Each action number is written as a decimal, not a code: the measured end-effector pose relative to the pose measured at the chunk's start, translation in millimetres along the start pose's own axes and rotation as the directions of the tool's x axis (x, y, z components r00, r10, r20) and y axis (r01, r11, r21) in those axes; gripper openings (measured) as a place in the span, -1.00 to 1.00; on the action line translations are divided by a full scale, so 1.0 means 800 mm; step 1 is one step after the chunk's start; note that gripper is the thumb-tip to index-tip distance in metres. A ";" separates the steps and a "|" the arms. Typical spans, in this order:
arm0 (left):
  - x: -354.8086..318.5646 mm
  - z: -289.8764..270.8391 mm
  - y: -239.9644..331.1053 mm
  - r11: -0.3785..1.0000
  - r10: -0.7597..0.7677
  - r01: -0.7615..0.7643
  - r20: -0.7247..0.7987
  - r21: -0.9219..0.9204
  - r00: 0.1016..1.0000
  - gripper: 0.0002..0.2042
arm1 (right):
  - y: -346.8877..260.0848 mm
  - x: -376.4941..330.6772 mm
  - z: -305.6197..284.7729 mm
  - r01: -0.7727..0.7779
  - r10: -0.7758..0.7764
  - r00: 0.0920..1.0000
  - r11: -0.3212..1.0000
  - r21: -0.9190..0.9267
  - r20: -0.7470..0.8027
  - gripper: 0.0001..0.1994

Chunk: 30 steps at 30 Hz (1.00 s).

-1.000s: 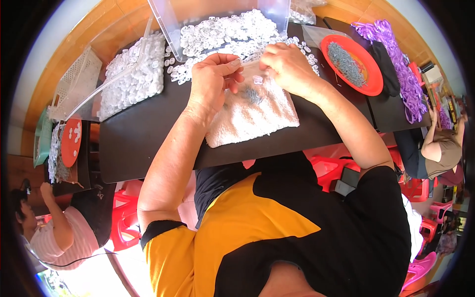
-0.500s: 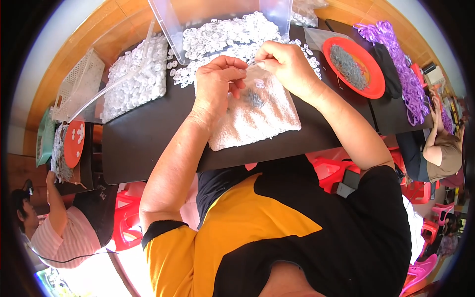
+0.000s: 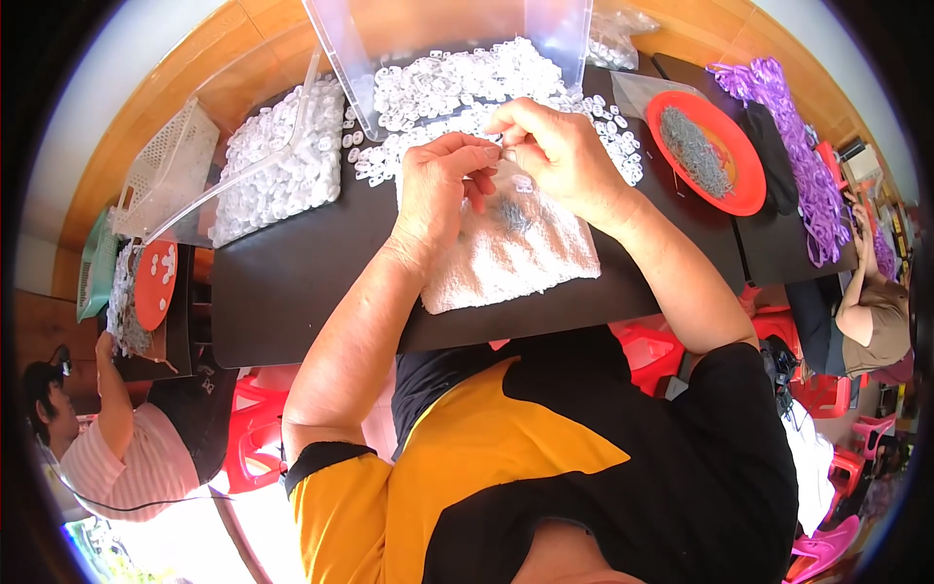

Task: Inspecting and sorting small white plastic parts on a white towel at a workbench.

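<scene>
My left hand (image 3: pixel 435 190) and my right hand (image 3: pixel 564 161) meet above a pale towel (image 3: pixel 525 273) on the dark table. Thumb and fingers of both are pinched together, their tips almost touching. Whatever sits between them is too small and covered to make out. Under the hands, a little heap of thin grey metal pins (image 3: pixel 513 216) lies on the towel, beside a small white plastic piece (image 3: pixel 522 182). Just beyond are many loose white oval plastic pieces (image 3: pixel 467 88), spilling from a clear plastic bin (image 3: pixel 352 73) tipped toward me.
Right of the towel stands a red plate (image 3: pixel 747 190) of grey pins (image 3: pixel 693 146). A clear box of white pieces (image 3: pixel 282 165) is at the left. Purple ribbons (image 3: pixel 793 146) lie far right. One person (image 3: pixel 136 448) works at left, another (image 3: pixel 880 316) at right.
The whole scene has shifted slightly down and right in the picture. My hands stay pinched together over the towel, their fingertips a little closer to each other.
</scene>
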<state>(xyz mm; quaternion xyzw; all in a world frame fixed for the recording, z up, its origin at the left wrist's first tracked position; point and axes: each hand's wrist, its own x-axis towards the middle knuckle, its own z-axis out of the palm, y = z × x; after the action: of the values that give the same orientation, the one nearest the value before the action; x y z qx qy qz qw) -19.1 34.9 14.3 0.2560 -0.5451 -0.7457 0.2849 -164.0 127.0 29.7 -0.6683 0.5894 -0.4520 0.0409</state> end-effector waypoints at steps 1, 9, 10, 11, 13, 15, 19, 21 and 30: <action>0.000 0.000 0.000 1.000 -0.003 0.003 -0.002 0.001 1.000 -0.88 | -0.003 0.001 -0.001 -0.002 0.002 1.000 1.000 0.003 0.000 -0.76; 0.003 -0.001 -0.001 0.996 -0.012 0.008 0.041 0.094 0.999 -0.89 | 0.005 -0.002 -0.002 0.168 -0.167 0.986 0.983 -0.080 0.026 -0.72; 0.003 -0.001 -0.001 0.995 -0.013 0.009 0.041 0.098 0.999 -0.89 | 0.006 -0.003 0.000 0.167 -0.166 0.986 0.983 -0.077 0.023 -0.72; 0.004 -0.002 -0.003 0.998 -0.003 0.001 0.036 0.062 0.999 -0.89 | 0.008 -0.005 0.002 0.152 -0.154 0.988 0.987 -0.057 -0.019 -0.76; 0.004 -0.002 -0.005 1.000 0.007 -0.008 0.031 0.028 1.000 -0.90 | 0.010 -0.006 0.003 0.140 -0.142 0.988 0.990 -0.034 -0.062 -0.79; 0.005 -0.001 -0.006 1.000 0.023 -0.023 0.018 0.003 1.000 -0.89 | 0.015 -0.006 -0.001 0.171 -0.180 0.982 0.976 -0.131 -0.057 -0.88; 0.004 0.001 -0.006 1.000 0.026 -0.025 0.008 -0.016 1.000 -0.89 | 0.020 -0.005 0.002 0.204 -0.214 0.976 0.966 -0.159 -0.049 -0.91; 0.003 0.000 -0.005 0.999 0.029 -0.029 0.014 -0.045 0.999 -0.89 | 0.020 -0.005 0.003 0.227 -0.241 0.968 0.961 -0.160 -0.069 -0.90; 0.004 0.002 -0.003 0.989 0.093 -0.088 0.035 -0.121 0.995 -0.87 | 0.017 -0.008 0.004 -0.146 0.189 0.972 0.951 0.274 -0.137 -0.97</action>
<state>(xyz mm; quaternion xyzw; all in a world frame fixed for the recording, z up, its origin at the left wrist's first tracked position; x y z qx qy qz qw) -22.7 34.8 12.4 0.1981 -0.5162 -0.7684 0.3222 -171.7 126.3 16.3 -0.5655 0.5806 -0.5735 0.1192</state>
